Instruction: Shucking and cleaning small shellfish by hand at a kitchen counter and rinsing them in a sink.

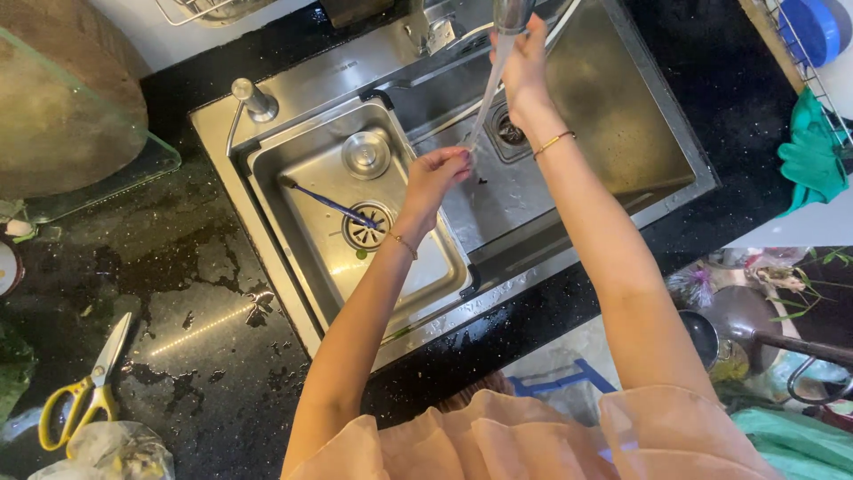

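the right hand (522, 67) grips the faucet head (513, 13), aiming water (484, 93) onto the left hand (437, 173), fingers pinched shut over the sink (613, 107); seemingly mid-rinse; whether they hold anything i cannot tell; a blue brush (333, 204) lies in the basin (302, 169) alongside.

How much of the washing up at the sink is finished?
Already done, it seems: the small tray in the sink is nearly bare, with only a blue stick lying in it. In hand: the right hand holds the tap while water runs over the left hand. Left, probably: puddles and scraps on the black counter, plus yellow scissors.
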